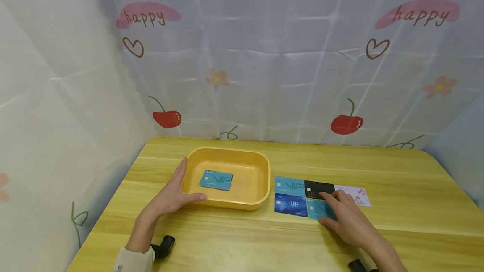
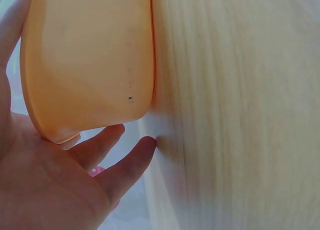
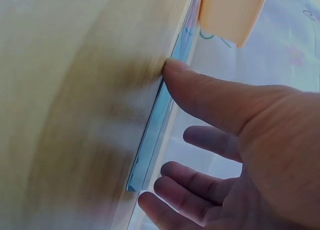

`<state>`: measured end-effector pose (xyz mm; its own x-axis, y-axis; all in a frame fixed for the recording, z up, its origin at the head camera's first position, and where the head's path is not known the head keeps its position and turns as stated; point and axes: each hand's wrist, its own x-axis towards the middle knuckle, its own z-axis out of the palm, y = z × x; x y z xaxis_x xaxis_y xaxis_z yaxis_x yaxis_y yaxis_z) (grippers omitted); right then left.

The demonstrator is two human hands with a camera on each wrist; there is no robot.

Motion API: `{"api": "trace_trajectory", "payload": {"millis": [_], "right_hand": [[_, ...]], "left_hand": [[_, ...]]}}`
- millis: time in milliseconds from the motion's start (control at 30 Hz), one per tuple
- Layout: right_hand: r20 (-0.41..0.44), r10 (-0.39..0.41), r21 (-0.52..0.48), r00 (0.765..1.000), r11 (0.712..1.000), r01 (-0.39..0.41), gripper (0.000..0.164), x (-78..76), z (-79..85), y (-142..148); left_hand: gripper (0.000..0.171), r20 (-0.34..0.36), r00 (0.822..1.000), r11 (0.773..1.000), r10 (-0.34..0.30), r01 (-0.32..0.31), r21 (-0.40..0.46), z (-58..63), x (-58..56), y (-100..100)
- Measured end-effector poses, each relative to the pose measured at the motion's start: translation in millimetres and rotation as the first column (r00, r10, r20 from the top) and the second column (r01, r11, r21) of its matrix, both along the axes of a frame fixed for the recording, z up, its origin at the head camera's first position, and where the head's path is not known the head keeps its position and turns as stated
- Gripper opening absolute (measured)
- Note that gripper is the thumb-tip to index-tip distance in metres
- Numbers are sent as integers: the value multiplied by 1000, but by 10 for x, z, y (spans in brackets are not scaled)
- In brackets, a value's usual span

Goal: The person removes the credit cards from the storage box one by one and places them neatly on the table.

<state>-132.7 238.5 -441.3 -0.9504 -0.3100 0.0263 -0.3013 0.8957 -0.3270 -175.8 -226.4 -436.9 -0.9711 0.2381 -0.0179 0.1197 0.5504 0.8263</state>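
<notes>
My left hand (image 1: pixel 170 196) holds the left end of a yellow plastic tray (image 1: pixel 264 188). Its thumb lies over the near rim, and other fingers spread along the outer wall. In the tray lies a small stack of teal VIP cards (image 1: pixel 216 180). My right hand (image 1: pixel 349 219) reaches over a lower teal card (image 1: pixel 316 208), the thumb at its near edge (image 3: pixel 150 145). The index fingertip is over a black VIP card (image 1: pixel 314 189). Beside these lie an upper teal card (image 1: pixel 289 185), a blue VIP card (image 1: pixel 291 205) and a white card with pink flowers (image 1: pixel 361 196), partly behind my fingers.
The cards lie flat on a wood-grain table (image 1: pixel 242 238), right of the tray. Behind the table hangs a white printed curtain (image 1: pixel 280 74). Black objects lie by my left wrist (image 1: pixel 163 247) and my right forearm (image 1: pixel 357 265).
</notes>
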Motion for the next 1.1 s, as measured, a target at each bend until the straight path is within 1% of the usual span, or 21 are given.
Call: {"api": "trace_trajectory", "payload": {"millis": [467,700,867,1100], "right_hand": [[-10,6,9,1000,1000,-6,58,-3,1,-18],[9,-3,13,1000,1000,2,54,-9,-19,-25],[13,-8,12,1000,1000,8,54,-11,-31,-24],[-8,-3,15,1000,1000,3,55,-5,-34,-39]], "left_hand": [[123,4,1000,1000,0,0,3,-1,-11,3],[123,3,1000,1000,-1,1,-3,-7,-3,-1],[124,0,1000,1000,-3,3,-5,-15,-4,-2],[124,2,1000,1000,-2,2,2,-11,-1,-3]]}}
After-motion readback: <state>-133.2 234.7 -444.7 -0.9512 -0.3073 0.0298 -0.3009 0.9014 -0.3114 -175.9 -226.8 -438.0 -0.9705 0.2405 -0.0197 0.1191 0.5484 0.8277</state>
